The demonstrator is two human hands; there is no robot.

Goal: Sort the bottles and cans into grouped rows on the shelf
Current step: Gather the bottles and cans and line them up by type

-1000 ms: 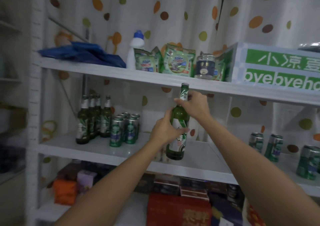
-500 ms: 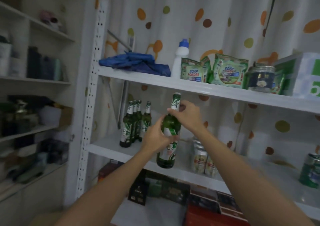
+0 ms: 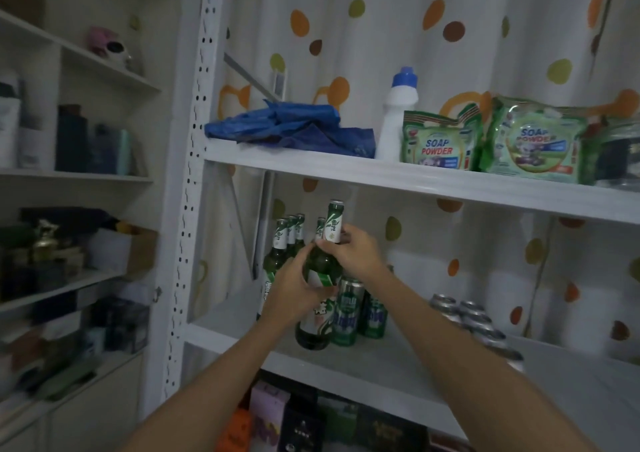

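left hand grasps the green bottle by its body; right hand grasps its neck. bottle upright, just left of green cans on the shelf.

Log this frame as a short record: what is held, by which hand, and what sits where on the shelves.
held item: green bottle, slightly tilted
left hand: left hand grips its body
right hand: right hand holds its neck
base contact: cannot tell whether it touches the middle shelf
bottles: standing bottles behind it, to the left
cans: green cans beside it on the right; silver cans further right
upper shelf: blue sheet, white bottle, soap powder packs
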